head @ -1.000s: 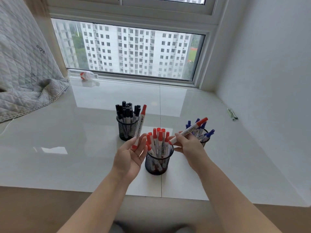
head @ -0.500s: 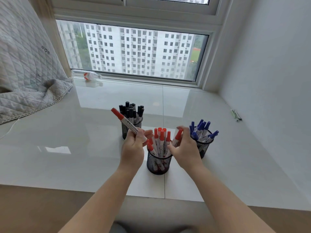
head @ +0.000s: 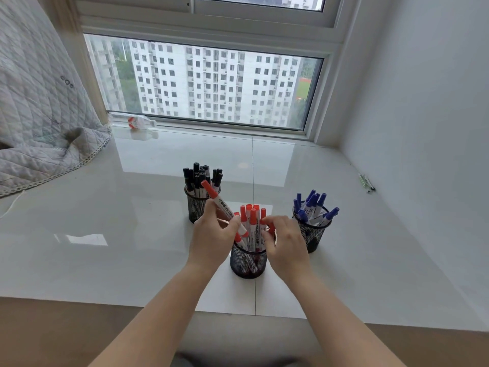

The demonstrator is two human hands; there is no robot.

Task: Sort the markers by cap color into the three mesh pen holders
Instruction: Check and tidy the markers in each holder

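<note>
Three black mesh holders stand on the white ledge. The far left holder (head: 196,209) has black-capped markers (head: 202,174), the near middle holder (head: 248,263) has red-capped markers (head: 250,215), and the right holder (head: 315,234) has blue-capped markers (head: 312,202). My left hand (head: 211,239) grips a red-capped marker (head: 218,201) that leans up to the left, its lower end at the middle holder's rim. My right hand (head: 287,245) is at the right side of the same holder, and its curled fingers pinch a red-capped marker (head: 262,217) standing among the others.
A quilted grey blanket (head: 39,128) covers the ledge's left side. A plastic bottle (head: 135,121) lies by the window frame. A few pens (head: 366,182) lie near the right wall. The ledge's front edge (head: 105,300) runs just beyond my forearms.
My left hand has brought its red-capped marker down towards the middle holder. My right hand has lowered its marker into that holder among the other red ones.
</note>
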